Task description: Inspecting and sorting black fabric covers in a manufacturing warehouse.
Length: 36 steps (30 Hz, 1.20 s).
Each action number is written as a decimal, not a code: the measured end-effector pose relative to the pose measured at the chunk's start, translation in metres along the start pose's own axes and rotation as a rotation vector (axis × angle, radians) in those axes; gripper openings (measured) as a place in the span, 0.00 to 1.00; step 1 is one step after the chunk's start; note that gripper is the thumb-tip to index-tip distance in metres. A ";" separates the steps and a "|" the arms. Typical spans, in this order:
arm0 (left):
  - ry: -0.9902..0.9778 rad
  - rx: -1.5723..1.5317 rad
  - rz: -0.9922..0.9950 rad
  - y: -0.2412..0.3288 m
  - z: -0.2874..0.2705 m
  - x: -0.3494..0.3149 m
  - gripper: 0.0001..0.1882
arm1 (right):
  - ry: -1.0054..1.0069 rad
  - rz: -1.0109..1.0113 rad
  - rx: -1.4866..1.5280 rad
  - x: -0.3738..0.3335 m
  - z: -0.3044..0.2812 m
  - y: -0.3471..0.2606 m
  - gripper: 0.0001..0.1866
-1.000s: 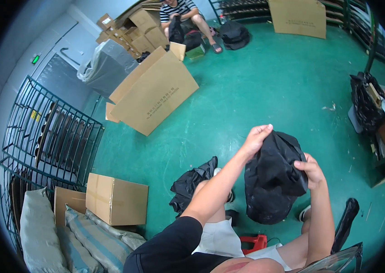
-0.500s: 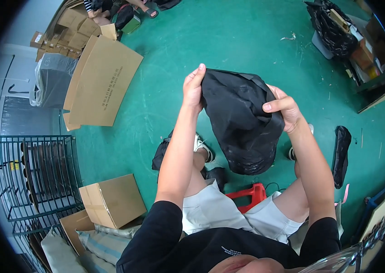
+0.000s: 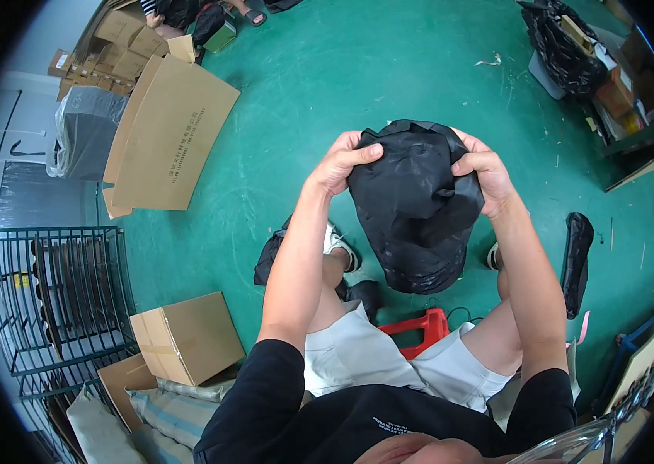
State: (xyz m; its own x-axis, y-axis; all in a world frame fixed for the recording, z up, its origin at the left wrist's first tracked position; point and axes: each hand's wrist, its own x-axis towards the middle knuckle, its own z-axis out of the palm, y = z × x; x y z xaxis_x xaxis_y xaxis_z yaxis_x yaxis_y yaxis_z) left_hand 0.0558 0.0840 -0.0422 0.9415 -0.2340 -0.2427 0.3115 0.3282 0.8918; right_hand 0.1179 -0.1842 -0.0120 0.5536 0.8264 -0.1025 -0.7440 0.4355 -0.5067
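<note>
Between my hands hangs a black fabric bag (image 3: 418, 224), thin and shiny, with a wrinkled, rounded lower end. My left hand (image 3: 342, 164) grips its upper left edge, thumb pressed on the front of the cloth. On the other side my right hand (image 3: 486, 172) pinches the upper right edge, thumb in front and the other fingers partly hidden behind. The cloth bunches inward near my right thumb. Whether anything is inside the bag cannot be seen. It hangs above the green floor, in front of my knees.
A red plastic object (image 3: 429, 329) stands between my legs. Black bundles (image 3: 269, 259) lie by my left foot, a long black pouch (image 3: 577, 265) to the right. Cardboard boxes (image 3: 188, 340) and a metal rack (image 3: 56, 301) stand left. Another person (image 3: 158, 15) sits far left.
My left hand has moved inward and slightly down, its thumb now over the front of the cloth. The bag's top edge has gone from stretched to bunched.
</note>
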 end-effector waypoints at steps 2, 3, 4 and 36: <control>-0.023 -0.099 0.038 0.000 -0.001 0.000 0.22 | 0.019 0.003 -0.035 0.000 0.004 -0.003 0.33; -0.046 -0.197 0.076 0.000 0.000 0.000 0.22 | 0.037 0.005 -0.069 0.000 0.005 -0.003 0.30; -0.006 -0.248 0.157 -0.001 0.005 -0.001 0.23 | 0.039 0.007 -0.069 0.001 0.003 -0.002 0.30; -0.136 -0.729 0.190 -0.021 0.012 -0.004 0.33 | 0.412 -0.291 -0.672 0.020 -0.037 0.032 0.19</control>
State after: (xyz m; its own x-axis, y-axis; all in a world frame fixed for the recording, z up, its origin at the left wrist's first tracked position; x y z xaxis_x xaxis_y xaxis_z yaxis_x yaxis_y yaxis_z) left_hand 0.0441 0.0669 -0.0556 0.9780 -0.2078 -0.0192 0.1962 0.8841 0.4242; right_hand 0.1189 -0.1668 -0.0626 0.8784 0.4606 -0.1274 -0.2416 0.1980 -0.9500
